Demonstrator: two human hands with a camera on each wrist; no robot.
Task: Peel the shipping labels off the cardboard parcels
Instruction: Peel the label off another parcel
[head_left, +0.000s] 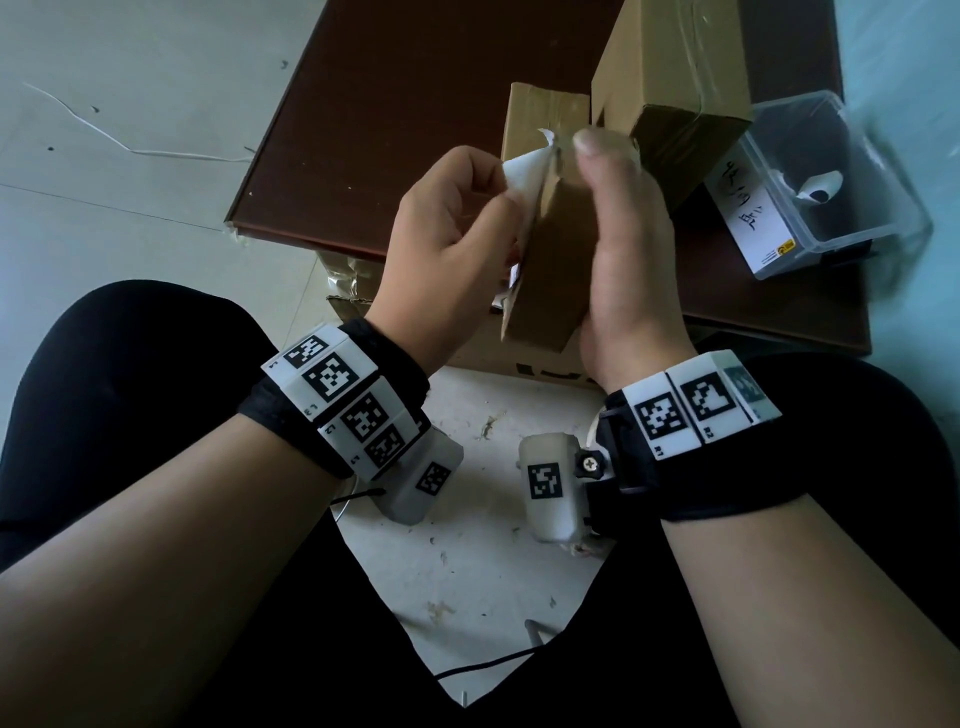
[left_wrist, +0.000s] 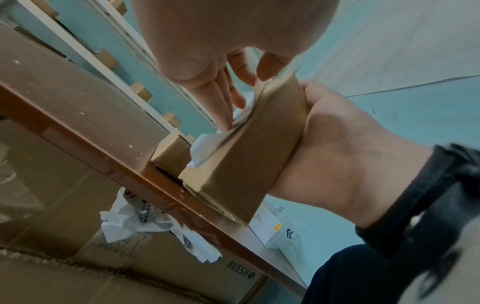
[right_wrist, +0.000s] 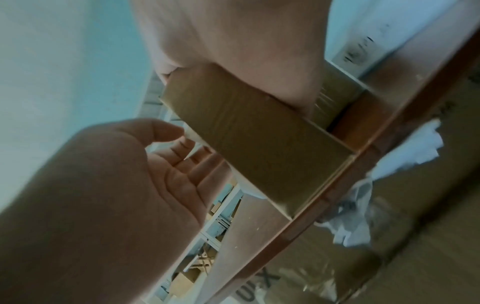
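Note:
A small cardboard parcel (head_left: 550, 280) stands on end over the near edge of the dark brown table (head_left: 415, 104). My right hand (head_left: 623, 260) grips it from the right, with the thumb up along its top. A white shipping label (head_left: 524, 176) is lifted off the parcel's left face, its top corner curled free. My left hand (head_left: 452, 228) holds that loose label with curled fingers. From the left wrist, the left hand's fingers (left_wrist: 223, 98) lie on the crumpled label (left_wrist: 207, 148) against the parcel (left_wrist: 249, 156). The right wrist view shows the parcel (right_wrist: 249, 139) and the left hand (right_wrist: 124, 181) behind it.
A taller cardboard box (head_left: 670, 83) stands on the table just behind the parcel. A clear plastic container (head_left: 831, 182) sits at the table's right edge. A large carton (head_left: 498, 358) lies under the table with crumpled peeled labels (left_wrist: 135, 218) on it. My knees flank the floor below.

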